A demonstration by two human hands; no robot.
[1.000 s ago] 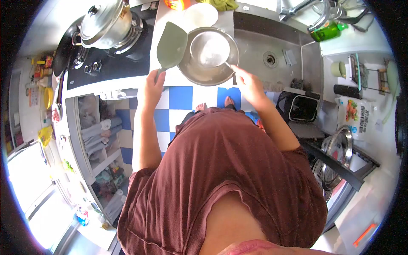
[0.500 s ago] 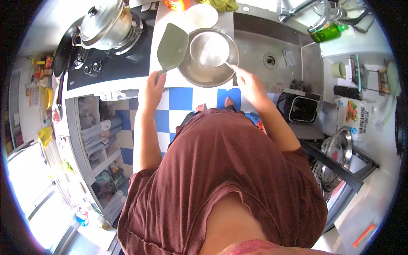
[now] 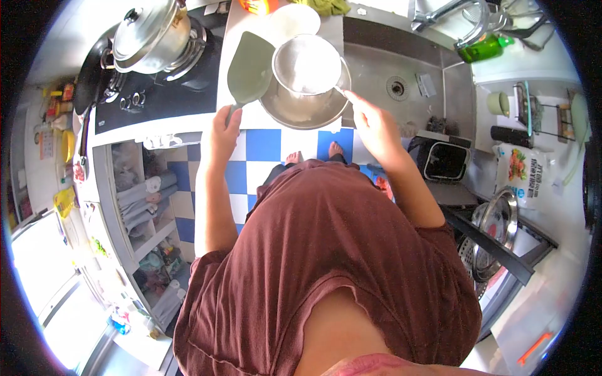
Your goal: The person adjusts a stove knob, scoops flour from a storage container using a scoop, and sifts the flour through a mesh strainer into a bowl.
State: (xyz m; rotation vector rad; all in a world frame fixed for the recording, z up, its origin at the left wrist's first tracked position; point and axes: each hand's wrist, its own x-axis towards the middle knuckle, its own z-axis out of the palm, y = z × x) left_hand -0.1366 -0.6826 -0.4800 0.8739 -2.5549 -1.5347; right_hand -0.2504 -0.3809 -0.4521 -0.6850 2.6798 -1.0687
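My left hand point(image 3: 224, 130) is closed round the short handle of a grey-green, teardrop-shaped scoop point(image 3: 251, 69), whose wide end points away from me. The fingers of my right hand point(image 3: 371, 122) grip the handle of a round sieve point(image 3: 307, 66); its inside looks bright white, and I cannot tell how much powder is in it. Below the sieve, a wide metal bowl point(image 3: 295, 116) rests on the counter near its front edge, with some pale powder showing inside. The scoop's edge appears close beside the sieve's rim.
A lidded pot point(image 3: 150, 41) stands on the black gas hob point(image 3: 169, 94) at left, beside a dark pan. To the right is a steel sink point(image 3: 370, 81) with a tap point(image 3: 448, 19). A white plate point(image 3: 295, 20) and green cloth point(image 3: 323, 5) lie behind the bowl.
The sieve has risen slightly toward the camera and shifted a little away from me, uncovering more of the bowl's near side. The scoop has shifted slightly left in view.
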